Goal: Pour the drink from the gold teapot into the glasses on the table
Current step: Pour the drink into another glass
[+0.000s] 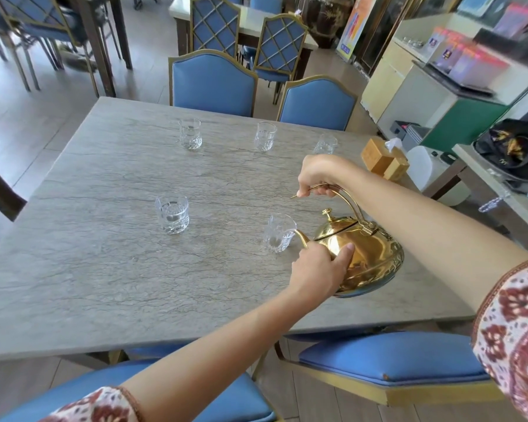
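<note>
Grey veined stone table (104,269) carries five clear glasses: three along the far side, two nearer. Wooden tissue box (384,159) at far right corner.

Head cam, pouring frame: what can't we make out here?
- Drink level inside the gold teapot: hidden by its opaque body and lid.
- Any stream from the spout into the near glass: too thin and clear to tell.
- Far-right glass: lower part hidden behind the right hand.
- Teapot's front side: covered by the left hand.
- Counter items, upper right: blurred.
</note>
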